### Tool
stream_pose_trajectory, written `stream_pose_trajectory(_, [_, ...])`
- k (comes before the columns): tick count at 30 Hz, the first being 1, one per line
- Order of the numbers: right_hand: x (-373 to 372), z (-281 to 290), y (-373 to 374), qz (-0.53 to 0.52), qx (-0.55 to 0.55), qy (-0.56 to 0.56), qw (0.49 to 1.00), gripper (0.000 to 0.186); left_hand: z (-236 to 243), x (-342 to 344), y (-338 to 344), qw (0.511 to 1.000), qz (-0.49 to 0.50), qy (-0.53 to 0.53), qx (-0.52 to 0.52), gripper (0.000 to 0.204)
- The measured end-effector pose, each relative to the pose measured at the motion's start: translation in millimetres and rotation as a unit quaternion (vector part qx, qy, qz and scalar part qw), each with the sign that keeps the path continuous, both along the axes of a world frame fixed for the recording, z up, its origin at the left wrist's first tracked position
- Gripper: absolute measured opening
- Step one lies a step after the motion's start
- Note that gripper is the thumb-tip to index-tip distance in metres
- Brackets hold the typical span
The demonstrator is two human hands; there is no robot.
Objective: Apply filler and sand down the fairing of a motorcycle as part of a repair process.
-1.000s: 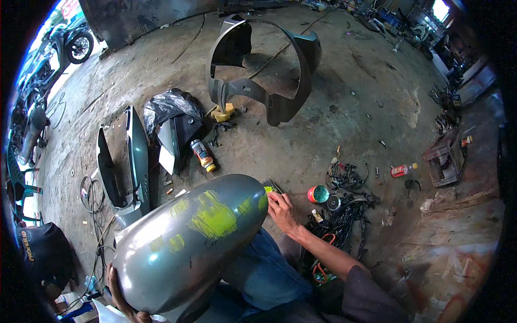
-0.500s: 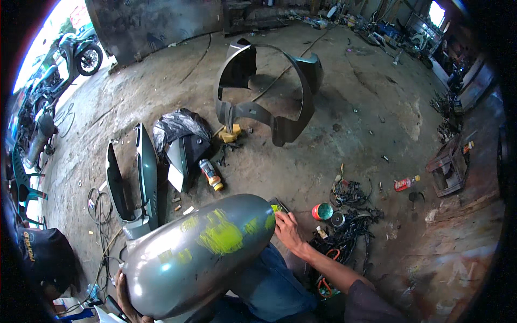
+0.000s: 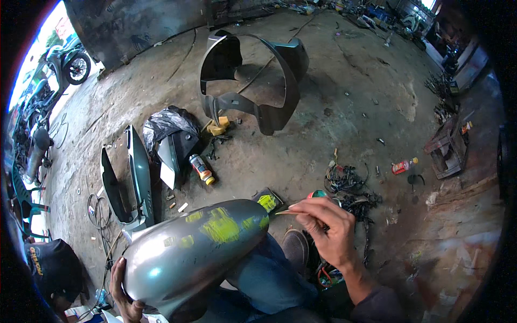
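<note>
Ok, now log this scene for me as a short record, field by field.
Workpiece: grey curved panel with yellow-green patches
Left hand: left hand holds the panel's left end
Right hand: right hand pinches a thin strip, tip near the panel's right end
Beyond that end: dark block with a yellow-green smear
Partly hidden: red tin, behind the right hand
Floor left: forked panel, black plastic bag
Floor ahead: ring-shaped panel
Floor right: red-labelled bottle, lying

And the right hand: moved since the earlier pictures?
Yes, rightward: the right hand now partly hides the open can, which it sat left of before.
</note>
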State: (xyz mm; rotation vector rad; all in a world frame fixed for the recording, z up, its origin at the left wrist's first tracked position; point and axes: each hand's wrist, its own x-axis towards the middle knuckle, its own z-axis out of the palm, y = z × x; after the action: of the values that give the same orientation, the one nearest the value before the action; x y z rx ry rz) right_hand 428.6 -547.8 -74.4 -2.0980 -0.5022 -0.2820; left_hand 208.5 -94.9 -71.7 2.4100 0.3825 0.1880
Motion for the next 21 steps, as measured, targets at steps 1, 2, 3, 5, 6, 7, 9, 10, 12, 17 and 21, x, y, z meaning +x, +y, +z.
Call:
stream_pose_trajectory(1, [-1, 3, 0, 0.021, -0.005, 0.000, 1.000, 0.021, 9, 8, -13, 1.000, 0.018, -0.016, 0.018, 0.130])
stream_pose_trajectory(2, [-1, 4, 2, 0.019, -0.010, 0.000, 1.000, 0.021, 8, 12, -13, 1.000, 0.015, -0.016, 0.014, 0.130])
stream_pose_trajectory(3, [-1, 3, 3, 0.043, -0.025, 0.000, 0.999, 0.023, 8, 14, -13, 1.000, 0.012, -0.011, 0.014, 0.130])
stream_pose_trajectory(5, [-1, -4, 7, 0.073, -0.038, -0.006, 0.997, 0.024, 9, 15, -14, 1.000, 0.012, -0.007, 0.014, 0.129])
stream_pose_trajectory(6, [-2, -7, 9, 0.075, -0.038, -0.006, 0.996, 0.024, 10, 14, -16, 1.000, 0.010, -0.005, 0.021, 0.128])
stream_pose_trajectory(7, [-3, -8, 11, 0.074, -0.039, -0.007, 0.997, 0.025, 11, 14, -18, 1.000, 0.008, -0.004, 0.028, 0.127])
stream_pose_trajectory(9, [-4, -10, 14, 0.073, -0.040, -0.008, 0.996, 0.025, 13, 16, -20, 1.000, 0.006, -0.004, 0.030, 0.126])
stream_pose_trajectory(10, [-5, -13, 16, 0.072, -0.047, -0.015, 0.996, 0.025, 14, 15, -20, 0.999, 0.004, -0.002, 0.034, 0.126])
stream_pose_trajectory(12, [-7, -11, 20, 0.071, -0.052, -0.025, 0.996, 0.026, 16, 10, -21, 0.999, 0.009, -0.009, 0.033, 0.125])
stream_pose_trajectory(17, [-15, -13, 22, 0.066, -0.063, -0.031, 0.995, 0.029, 5, 5, -19, 0.999, 0.027, -0.017, 0.036, 0.125])
stream_pose_trajectory(21, [-25, -22, 15, 0.094, -0.072, -0.034, 0.992, 0.042, 4, 8, -18, 0.999, 0.016, -0.020, 0.037, 0.126])
